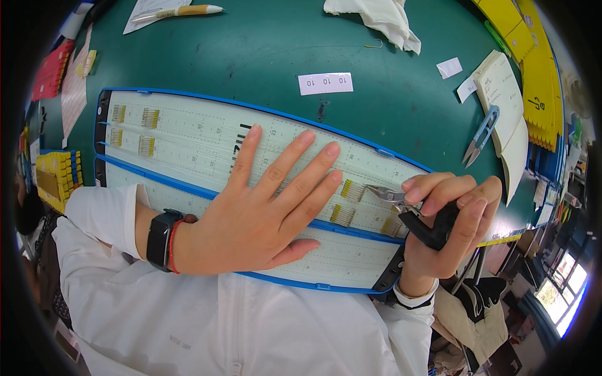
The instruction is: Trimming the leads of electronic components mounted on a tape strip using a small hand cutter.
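A long, blue-edged case point(188, 119) lies open across the table in front of me, its pale panels marked with dotted rulings. My left hand point(263, 200) rests palm down over its middle, fingers spread, holding nothing. In my right hand point(454, 210) is a pair of pliers point(433, 233) with black handles. Their metal jaws reach the small row of yellowish, spring-like pins point(353, 190) on the upper panel. Another such row point(342, 215) sits just below it, and a third point(392, 226) is partly hidden by the pliers. Further rows point(150, 118) stand at the left end.
Thread snips point(481, 135) lie against an open notebook point(501, 94) on the right. Beyond the case are a white printed label point(326, 83), a small bent wire piece point(374, 44), crumpled tissue point(382, 19) and a pen point(179, 12). Yellow boxes point(59, 178) stand left.
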A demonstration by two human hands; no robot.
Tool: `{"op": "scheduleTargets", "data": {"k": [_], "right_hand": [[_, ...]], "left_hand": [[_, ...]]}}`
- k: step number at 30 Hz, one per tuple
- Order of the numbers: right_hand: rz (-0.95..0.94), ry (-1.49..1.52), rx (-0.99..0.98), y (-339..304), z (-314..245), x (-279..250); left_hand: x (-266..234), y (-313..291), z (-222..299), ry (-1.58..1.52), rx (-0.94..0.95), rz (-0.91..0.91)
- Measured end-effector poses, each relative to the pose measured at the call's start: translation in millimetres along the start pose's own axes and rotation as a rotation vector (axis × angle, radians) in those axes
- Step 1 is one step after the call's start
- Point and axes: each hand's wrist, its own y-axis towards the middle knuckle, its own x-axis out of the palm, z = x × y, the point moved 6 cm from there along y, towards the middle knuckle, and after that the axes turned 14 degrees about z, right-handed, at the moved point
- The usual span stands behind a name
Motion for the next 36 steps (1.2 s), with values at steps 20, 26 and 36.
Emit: {"op": "scheduleTargets", "data": {"k": [20, 26, 36], "right_hand": [[0.067, -0.002, -0.335, 0.1, -41.9, -30.1], [-0.064, -1.193, -0.167, 19.5, -25.8, -57.2], [-0.491, -0.905, -0.372, 68.2, -12.9, 52.2]], "left_hand": [[-1.9, -0.5, -3.0, -0.014, -0.018, 0.041], [-2.7, -3.8, -1.4, -0.059, -0.002, 0.098], [-3.0, -22.3, 13.9, -0.025, 0.138, 0.099]]}}
